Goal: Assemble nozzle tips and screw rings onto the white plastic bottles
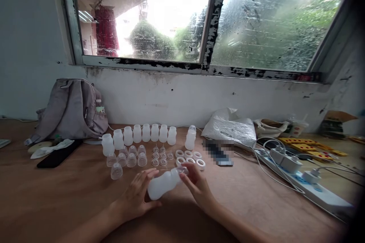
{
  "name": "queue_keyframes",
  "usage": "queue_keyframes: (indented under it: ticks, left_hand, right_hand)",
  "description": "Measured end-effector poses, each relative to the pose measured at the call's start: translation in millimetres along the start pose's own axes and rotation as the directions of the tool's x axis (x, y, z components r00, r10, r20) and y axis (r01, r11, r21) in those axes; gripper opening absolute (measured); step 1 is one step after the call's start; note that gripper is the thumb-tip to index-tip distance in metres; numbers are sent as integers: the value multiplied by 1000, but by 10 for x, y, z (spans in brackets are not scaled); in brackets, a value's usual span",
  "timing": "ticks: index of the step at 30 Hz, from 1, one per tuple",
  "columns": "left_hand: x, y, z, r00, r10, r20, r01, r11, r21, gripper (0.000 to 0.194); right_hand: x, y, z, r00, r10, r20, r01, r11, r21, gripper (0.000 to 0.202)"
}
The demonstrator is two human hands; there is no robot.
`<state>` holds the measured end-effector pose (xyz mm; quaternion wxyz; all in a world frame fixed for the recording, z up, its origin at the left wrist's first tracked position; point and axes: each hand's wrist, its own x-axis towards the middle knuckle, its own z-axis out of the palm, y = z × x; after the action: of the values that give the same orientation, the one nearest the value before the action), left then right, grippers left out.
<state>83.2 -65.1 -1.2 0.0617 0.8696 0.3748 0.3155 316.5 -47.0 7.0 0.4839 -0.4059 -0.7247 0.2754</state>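
A frosted white baby bottle [162,186] is held tilted low over the table, its top pointing up to the right. My left hand [138,191] is closed around its base end. The fingers of my right hand [198,186] grip the clear part [182,171] at its mouth; whether that is a nipple or a cover cannot be made out. Just beyond stand white rings [200,164], clear nipples [155,155] and clear dome covers [116,171]. Behind them is a row of several open bottles [137,134]. One capped bottle [190,138] stands apart at the right.
A grey backpack [71,110] and a black flat case [58,155] lie at the left. A phone [225,159], partly blurred, lies right of the rings, before a silver bag [230,127]. At far right are a power strip [327,197] with cables and yellow pieces [303,147].
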Motion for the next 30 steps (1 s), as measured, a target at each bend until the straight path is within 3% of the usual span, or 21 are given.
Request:
queue_keyframes:
  ticks: [3, 6, 10, 14, 19, 22, 26, 30]
  left_hand:
    - [11, 3, 7, 998, 24, 51, -23, 1000, -21, 60]
    - [20, 4, -10, 996, 58, 64, -56, 998, -35, 51]
    - [30, -9, -95, 994, 73, 79, -69, 996, -57, 54]
    - [46, -86, -170, 999, 34, -7, -34, 998, -61, 39]
    - [66, -235, -175, 989, -111, -99, 103, 991, -86, 24]
    - [76, -282, -174, 996, -83, -22, 81, 993, -82, 26]
    - [70, -298, -158, 991, 13, 136, -3, 997, -72, 25]
    - [43, -324, -103, 996, -58, 71, 65, 994, -92, 16]
  right_hand:
    - [-99, -13, 74, 992, 15, 129, -5, 997, -75, 22]
    - [-129, -62, 80, 969, -29, 247, 76, 980, -184, 22]
    - [-112, -96, 43, 954, -94, 285, 170, 952, -254, 24]
    - [-57, -69, -31, 941, -121, 317, 215, 935, -282, 27]
    - [-51, -60, -73, 876, -123, 466, 279, 918, -282, 36]
    - [-89, -86, -37, 837, -152, 525, 332, 905, -267, 42]
    - [-129, -119, 11, 824, -169, 541, 360, 893, -270, 44]
    - [-136, -136, 36, 837, -153, 526, 347, 891, -293, 44]
